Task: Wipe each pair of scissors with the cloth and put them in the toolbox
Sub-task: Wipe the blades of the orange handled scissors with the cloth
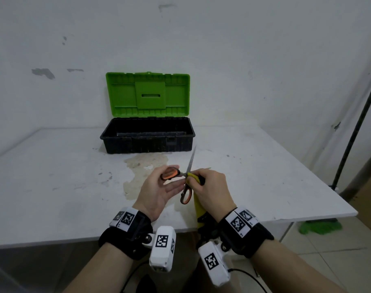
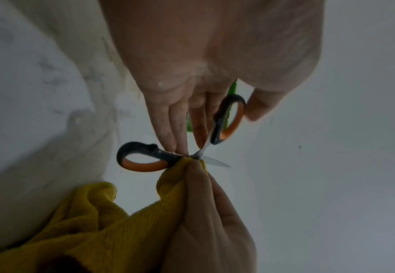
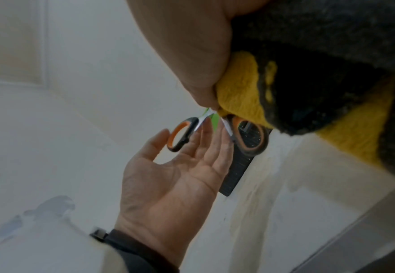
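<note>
Head view: before the toolbox, left hand pinches the scissors by one handle; right hand clamps cloth at the pivot. Blades splayed, so a slip could cut fingers.

Soft, even light fills the head view, with only a faint shadow under the toolbox; the table bows at its edges (wide-angle lens). Both wrist views are dim, grainy and soft, the cloth nearest the lens blurred dark.

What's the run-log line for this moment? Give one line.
step: wiping | left hand: holds scissors handle | right hand: pinches cloth at pivot | toolbox: open
</note>
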The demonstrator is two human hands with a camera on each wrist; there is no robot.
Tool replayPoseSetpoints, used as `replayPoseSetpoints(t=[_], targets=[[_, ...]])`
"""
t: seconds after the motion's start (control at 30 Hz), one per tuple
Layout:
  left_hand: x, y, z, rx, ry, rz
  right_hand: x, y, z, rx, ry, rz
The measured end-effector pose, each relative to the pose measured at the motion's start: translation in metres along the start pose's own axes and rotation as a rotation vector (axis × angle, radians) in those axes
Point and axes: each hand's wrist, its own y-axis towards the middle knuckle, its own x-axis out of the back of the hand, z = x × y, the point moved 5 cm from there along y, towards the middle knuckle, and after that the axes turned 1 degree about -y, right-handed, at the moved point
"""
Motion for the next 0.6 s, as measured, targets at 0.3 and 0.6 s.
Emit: replayPoseSetpoints(t=[0.3, 0.6], targets=[[0.008, 0.009, 0.003, -0.103, 0.315, -0.035, 0.000, -0.007, 0.009, 0.058, 0.146, 0.039], [0.009, 0.006, 0.008, 0.079, 0.435, 0.056, -0.007, -0.005, 0.005, 0.070, 0.209, 0.064]])
